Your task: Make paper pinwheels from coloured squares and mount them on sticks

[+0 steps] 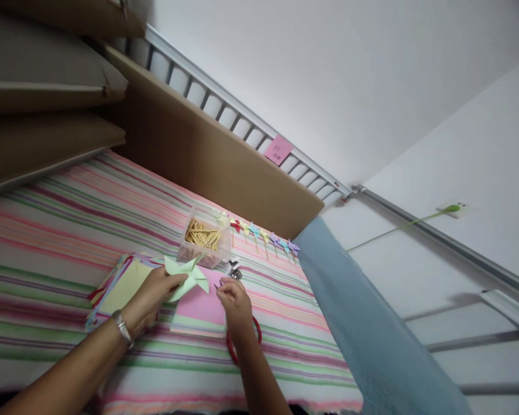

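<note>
A pale green paper pinwheel (194, 278) is pinched between the thumb and fingers of my left hand (158, 291), above a pink sheet of paper (205, 305). My right hand (234, 301) is closed just to the right of the pinwheel, apart from it. A small dark tip shows at its fingertips, too small to name. Beneath my right wrist lie red scissors (258, 329), their handle loops partly covered. A stack of coloured paper squares (123, 288) rests under and beside my left forearm.
Behind my hands stands a clear plastic box (225, 245) of short wooden sticks (202, 234). A small metallic pile (234, 270) lies beside it. Several finished pinwheels on sticks (266, 237) line the brown board (211, 155). Striped cloth (294, 328) covers the surface.
</note>
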The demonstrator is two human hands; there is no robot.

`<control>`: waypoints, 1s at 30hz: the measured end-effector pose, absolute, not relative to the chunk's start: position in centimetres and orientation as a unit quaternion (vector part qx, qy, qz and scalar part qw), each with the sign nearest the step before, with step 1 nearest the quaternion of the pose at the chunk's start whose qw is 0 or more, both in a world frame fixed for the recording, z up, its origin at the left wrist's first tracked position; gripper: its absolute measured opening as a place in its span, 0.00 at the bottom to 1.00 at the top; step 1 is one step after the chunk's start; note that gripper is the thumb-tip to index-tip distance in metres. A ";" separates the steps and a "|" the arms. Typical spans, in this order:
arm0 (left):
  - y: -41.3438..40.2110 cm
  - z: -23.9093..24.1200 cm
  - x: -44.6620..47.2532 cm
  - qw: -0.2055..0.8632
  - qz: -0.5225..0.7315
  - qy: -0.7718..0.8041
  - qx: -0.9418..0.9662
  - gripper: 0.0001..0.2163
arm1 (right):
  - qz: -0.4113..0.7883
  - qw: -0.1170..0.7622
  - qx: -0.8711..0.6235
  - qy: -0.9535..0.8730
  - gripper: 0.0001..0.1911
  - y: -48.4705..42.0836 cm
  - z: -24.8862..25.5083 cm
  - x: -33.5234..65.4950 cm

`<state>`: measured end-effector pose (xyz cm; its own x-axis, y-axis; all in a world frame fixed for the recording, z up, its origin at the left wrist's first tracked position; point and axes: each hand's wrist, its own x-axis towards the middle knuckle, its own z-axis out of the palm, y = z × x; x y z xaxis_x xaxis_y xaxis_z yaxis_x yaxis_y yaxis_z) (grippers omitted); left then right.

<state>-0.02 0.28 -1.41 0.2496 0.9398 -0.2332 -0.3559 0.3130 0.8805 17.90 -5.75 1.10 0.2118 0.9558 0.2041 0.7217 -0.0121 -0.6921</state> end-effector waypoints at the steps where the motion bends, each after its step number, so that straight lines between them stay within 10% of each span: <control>1: 0.3 -1.6 0.1 0.701 0.459 0.402 0.369 0.11 | 0.195 0.381 -0.686 -0.589 0.04 -5.8 2.0 17.6; 30: -1.0 -0.6 0.6 0.695 0.442 0.352 0.444 0.14 | 0.266 0.403 -0.662 -0.573 0.04 -5.1 2.1 13.9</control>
